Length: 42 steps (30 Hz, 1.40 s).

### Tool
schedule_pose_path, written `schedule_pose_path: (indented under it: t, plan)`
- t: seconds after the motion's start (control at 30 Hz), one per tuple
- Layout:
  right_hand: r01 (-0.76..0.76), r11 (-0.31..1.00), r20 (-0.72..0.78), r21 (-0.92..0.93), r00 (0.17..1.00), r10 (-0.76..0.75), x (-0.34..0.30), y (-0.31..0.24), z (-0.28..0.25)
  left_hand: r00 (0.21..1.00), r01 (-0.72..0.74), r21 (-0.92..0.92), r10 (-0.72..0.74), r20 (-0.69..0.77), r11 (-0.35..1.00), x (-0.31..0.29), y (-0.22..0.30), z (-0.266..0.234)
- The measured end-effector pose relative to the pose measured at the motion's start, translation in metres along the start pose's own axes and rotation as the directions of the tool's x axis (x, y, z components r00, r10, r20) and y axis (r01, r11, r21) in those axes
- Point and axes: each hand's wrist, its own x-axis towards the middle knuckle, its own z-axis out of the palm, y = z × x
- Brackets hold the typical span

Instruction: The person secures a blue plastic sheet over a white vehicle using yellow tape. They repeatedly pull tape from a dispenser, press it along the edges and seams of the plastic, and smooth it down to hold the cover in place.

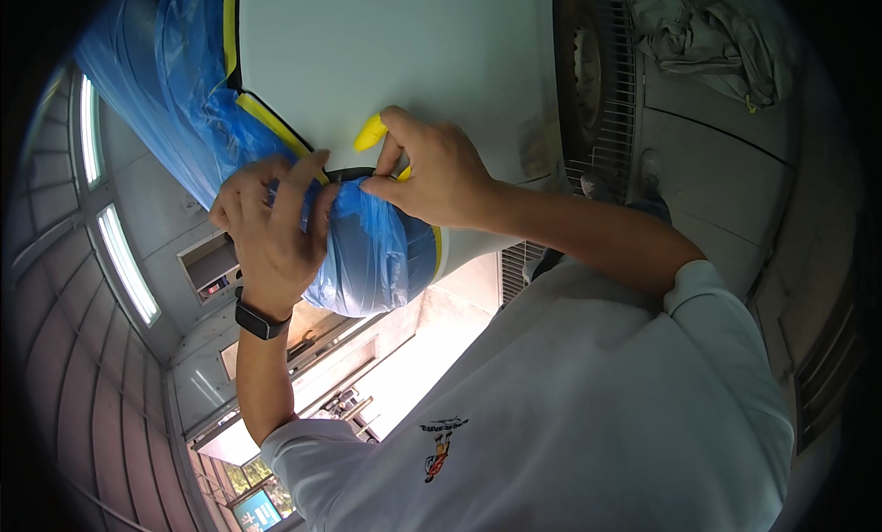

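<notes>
Blue plastic masking film (363, 247) wraps a rounded part at the side of a pale vehicle panel (395, 54). Yellow masking tape (271, 123) runs along the film's edge, beside a dark seam. My left hand (271, 224), with a dark watch on its wrist, lies over the film; its fingers are spread and bent, the tips touching near the tape line. My right hand (441, 169) is closed in a pinch at the panel's edge. From its fingers sticks a loose yellow tape end (370, 132); another bit shows below the index finger. The pinched part is hidden.
A wheel (583, 63) stands beyond the panel, over a floor grate (617, 82). Crumpled grey cloth (712, 40) lies at the far right. To the left are a wall with tube lights (127, 266) and a recessed shelf (209, 264). More blue film (175, 82) hangs at upper left.
</notes>
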Motion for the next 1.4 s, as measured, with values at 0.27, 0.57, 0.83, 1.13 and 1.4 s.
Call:
schedule_pose_path:
  t: [0.27,0.57,0.83,1.13,1.4]
  plan:
    - [-0.010,0.977,-0.045,-0.215,0.999,0.000,0.001,0.007,-0.013,0.967,-0.109,0.298,0.170,-0.188,0.948,-0.023,0.014,0.012]
    - [0.066,0.990,-0.026,-0.128,0.997,-0.070,0.002,0.019,-0.031,0.974,0.031,0.146,-0.063,0.219,0.989,-0.051,0.050,0.039]
    - [-0.198,0.968,-0.030,0.156,0.978,0.205,-0.025,0.026,-0.039,0.961,0.005,0.198,-0.059,0.272,0.980,-0.046,0.054,0.037]
    - [-0.027,0.932,0.080,0.362,0.997,-0.002,-0.061,0.006,-0.045,0.999,0.032,0.072,-0.029,-0.039,0.997,-0.045,0.073,0.006]
    - [0.425,0.899,0.116,0.106,0.893,-0.436,-0.074,-0.021,-0.032,0.845,0.430,-0.830,-0.482,0.231,0.355,-0.042,0.090,-0.005]
